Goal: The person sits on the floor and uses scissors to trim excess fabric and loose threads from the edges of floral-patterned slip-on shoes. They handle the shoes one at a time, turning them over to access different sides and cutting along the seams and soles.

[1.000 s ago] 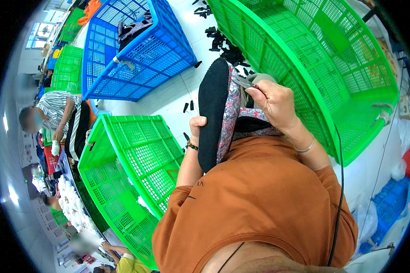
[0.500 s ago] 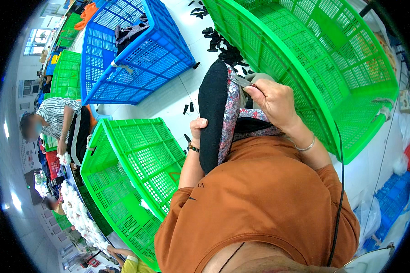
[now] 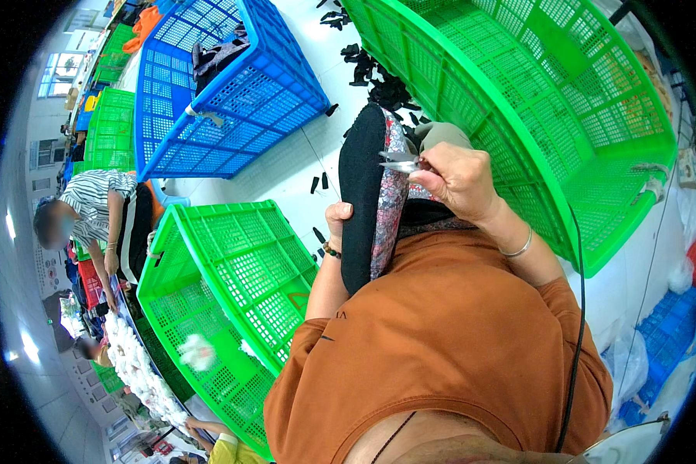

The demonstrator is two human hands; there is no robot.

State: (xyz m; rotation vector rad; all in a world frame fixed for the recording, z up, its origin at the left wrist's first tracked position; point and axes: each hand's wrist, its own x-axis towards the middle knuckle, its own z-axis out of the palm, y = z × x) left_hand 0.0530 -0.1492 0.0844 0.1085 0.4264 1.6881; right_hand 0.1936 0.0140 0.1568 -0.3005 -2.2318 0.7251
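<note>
My left hand [image 3: 339, 219] is closed round the edge of a cloth slipper [image 3: 361, 197], thumb on its black sole. The slipper stands on end in front of my body, its red, grey and white patterned side turned to the right. In my right hand [image 3: 458, 179] is a small pair of metal thread snips [image 3: 398, 162], gripped between thumb and fingers. Their blades point left and lie over the slipper's patterned side, close to the sole's edge. A second dark and patterned piece [image 3: 429, 213] lies on my lap, partly behind my right hand.
Green plastic crates stand at my right [image 3: 472, 85] and left [image 3: 232, 278]. A blue crate [image 3: 247, 100] ahead holds dark patterned pieces. Black scraps [image 3: 390, 93] litter the white floor. A co-worker in a striped shirt [image 3: 93, 201] bends over a table of white fluffy items [image 3: 143, 371].
The snips have moved down along the slipper's side, and their blades now show spread. A white fluffy item has appeared at the left green crate. The co-worker's arms have reached lower.
</note>
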